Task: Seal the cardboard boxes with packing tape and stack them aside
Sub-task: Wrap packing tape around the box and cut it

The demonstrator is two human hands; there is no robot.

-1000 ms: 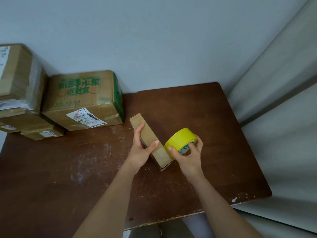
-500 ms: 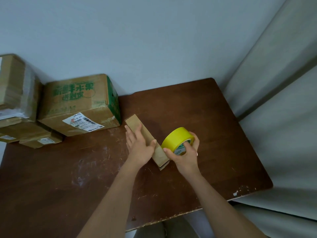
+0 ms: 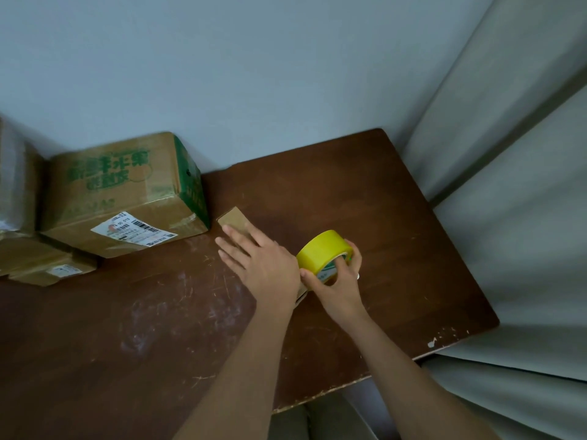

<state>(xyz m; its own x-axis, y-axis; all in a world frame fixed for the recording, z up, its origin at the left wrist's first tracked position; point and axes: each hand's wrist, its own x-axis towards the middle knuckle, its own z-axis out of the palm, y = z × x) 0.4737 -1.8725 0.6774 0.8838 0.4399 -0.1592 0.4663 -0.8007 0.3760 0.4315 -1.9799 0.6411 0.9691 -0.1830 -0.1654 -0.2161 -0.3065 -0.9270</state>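
A scratched dark wooden table point(image 3: 365, 192) carries everything, set against a pale wall. At its far left, a large carton with green print and a shipping label point(image 3: 124, 192) stands beside more stacked cartons point(image 3: 19, 192) and a flat small parcel point(image 3: 50, 271) in front of them; clear tape glints on the big carton, so these look already sealed and set aside, though that is a judgement. Near the middle lies a narrow cardboard box point(image 3: 234, 221), its far end showing and the rest hidden under the left hand point(image 3: 263, 265), which presses on it with straight, spread fingers. Just beside, touching the box's near end, the right hand point(image 3: 336, 281) grips a yellow packing tape roll point(image 3: 324, 250), fingers curled round its rim. No tape shows on this box: sealing looks barely begun, stacking remains.
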